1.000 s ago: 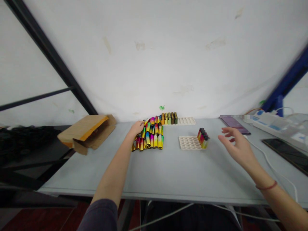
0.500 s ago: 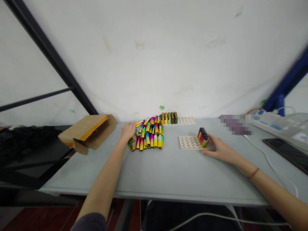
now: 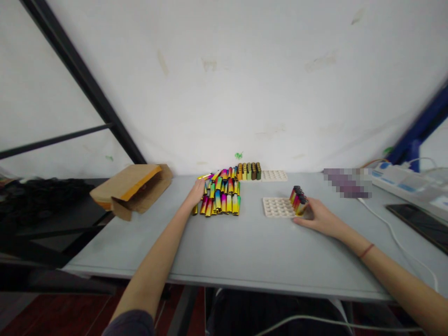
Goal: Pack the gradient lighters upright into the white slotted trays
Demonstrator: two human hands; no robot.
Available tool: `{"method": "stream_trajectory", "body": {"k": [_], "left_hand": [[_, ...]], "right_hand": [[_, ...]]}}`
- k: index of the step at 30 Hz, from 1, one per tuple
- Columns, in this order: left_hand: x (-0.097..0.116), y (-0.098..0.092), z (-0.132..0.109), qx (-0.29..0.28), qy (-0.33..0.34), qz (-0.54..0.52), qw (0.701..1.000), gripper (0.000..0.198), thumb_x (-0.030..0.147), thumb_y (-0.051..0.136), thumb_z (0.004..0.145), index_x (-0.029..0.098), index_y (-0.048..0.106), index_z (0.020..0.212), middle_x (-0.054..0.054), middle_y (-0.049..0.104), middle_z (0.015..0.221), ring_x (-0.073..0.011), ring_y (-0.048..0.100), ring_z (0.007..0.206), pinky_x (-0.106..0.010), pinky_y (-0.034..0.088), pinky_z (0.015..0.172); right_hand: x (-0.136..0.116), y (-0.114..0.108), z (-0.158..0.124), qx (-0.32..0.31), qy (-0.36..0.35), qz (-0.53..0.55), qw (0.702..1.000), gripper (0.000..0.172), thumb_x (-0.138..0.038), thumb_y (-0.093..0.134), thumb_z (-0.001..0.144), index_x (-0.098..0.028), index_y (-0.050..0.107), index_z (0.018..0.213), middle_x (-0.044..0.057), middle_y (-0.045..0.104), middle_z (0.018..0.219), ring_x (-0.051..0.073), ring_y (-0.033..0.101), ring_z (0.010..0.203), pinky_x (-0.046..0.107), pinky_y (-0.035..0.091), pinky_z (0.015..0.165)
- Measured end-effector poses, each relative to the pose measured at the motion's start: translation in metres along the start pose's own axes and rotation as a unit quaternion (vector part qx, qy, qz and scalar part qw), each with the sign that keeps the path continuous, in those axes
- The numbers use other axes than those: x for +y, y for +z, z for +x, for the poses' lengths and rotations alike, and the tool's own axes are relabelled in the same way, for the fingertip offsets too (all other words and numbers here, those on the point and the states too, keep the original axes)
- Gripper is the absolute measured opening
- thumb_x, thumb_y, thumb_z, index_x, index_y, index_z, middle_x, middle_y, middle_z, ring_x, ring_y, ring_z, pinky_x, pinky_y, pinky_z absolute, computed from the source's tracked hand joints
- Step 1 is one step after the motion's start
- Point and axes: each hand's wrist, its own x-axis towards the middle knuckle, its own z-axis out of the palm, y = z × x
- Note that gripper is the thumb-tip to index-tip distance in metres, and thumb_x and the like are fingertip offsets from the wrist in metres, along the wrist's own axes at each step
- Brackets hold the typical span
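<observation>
Left hand (image 3: 198,191) far out over the bench (image 3: 245,247), at the left edge of a loose pile of rainbow lighters (image 3: 221,195). Fingers (image 3: 200,185) curled down onto the outermost pieces, touching them. Too small to tell whether any lighter is actually pinched.

Pile lying flat, mid-bench toward the wall, pieces packed side by side in rough rows.

Right hand (image 3: 318,216) low on the bench, just right of the near white tray (image 3: 276,207). Fingers (image 3: 305,211) against the small cluster of standing lighters (image 3: 298,199) at the tray's right end. Thumb along the front edge near the tray corner. Contact clear, closed grip not: cannot tell. Red string around the right wrist. Rest of the near tray showing bare sockets.

Behind, against the wall: far white tray (image 3: 275,175) with a row of upright lighters (image 3: 248,171) at its left end, touching the back of the pile.

Left end of bench: open cardboard box (image 3: 131,189) on its side.

Right end: power strip (image 3: 406,181), dark phone (image 3: 418,225), white cable (image 3: 397,240) across the surface, well apart from both hands.
</observation>
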Motion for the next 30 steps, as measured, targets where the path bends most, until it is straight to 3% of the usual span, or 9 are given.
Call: {"method": "stream_trajectory", "body": {"k": [6,12,19,25,30], "left_hand": [[-0.001,-0.002,-0.003,-0.002,-0.026,-0.053,0.998,0.053,0.038,0.03,0.106,0.013,0.065,0.137,-0.013,0.066,0.146,-0.0238,0.056,0.142,-0.041,0.037,0.126],[-0.003,-0.001,-0.003,0.025,-0.029,0.018,0.999,0.044,0.028,0.042,0.098,0.011,0.077,0.118,-0.015,0.069,0.13,-0.028,0.057,0.136,-0.045,0.037,0.127],[-0.001,-0.01,-0.008,0.01,0.011,0.045,0.999,0.045,0.018,0.05,0.087,0.015,0.075,0.124,-0.013,0.072,0.126,-0.0274,0.066,0.122,-0.046,0.047,0.118],[0.001,-0.016,-0.015,0.003,-0.011,0.04,0.999,0.05,0.021,0.055,0.082,0.014,0.073,0.129,-0.012,0.074,0.13,-0.0283,0.07,0.12,-0.041,0.052,0.113],[0.005,-0.016,-0.02,-0.001,-0.018,0.009,1.0,0.05,0.021,0.054,0.081,0.013,0.073,0.127,-0.011,0.078,0.121,-0.0268,0.073,0.113,-0.042,0.053,0.111]], "right_hand": [[0.008,0.002,0.009,-0.01,-0.021,-0.021,1.0,0.06,-0.067,0.074,0.075,-0.017,0.074,0.109,0.019,0.076,0.116,0.04,0.07,0.109,0.058,0.054,0.101],[0.014,0.001,0.019,-0.029,-0.014,-0.061,0.998,0.07,-0.068,0.079,0.069,-0.016,0.076,0.116,0.021,0.074,0.123,0.042,0.068,0.116,0.057,0.053,0.104],[0.019,0.009,0.017,-0.016,0.005,-0.076,0.997,0.077,-0.07,0.078,0.069,-0.017,0.074,0.125,0.021,0.072,0.13,0.043,0.066,0.12,0.058,0.051,0.106],[0.022,0.013,0.015,0.001,-0.005,-0.075,0.997,0.075,-0.07,0.077,0.071,-0.019,0.074,0.126,0.02,0.072,0.13,0.043,0.066,0.12,0.059,0.051,0.106],[0.019,0.011,0.016,-0.01,-0.006,-0.08,0.997,0.076,-0.071,0.075,0.073,-0.015,0.073,0.125,0.022,0.071,0.131,0.044,0.065,0.122,0.059,0.05,0.108]]}}
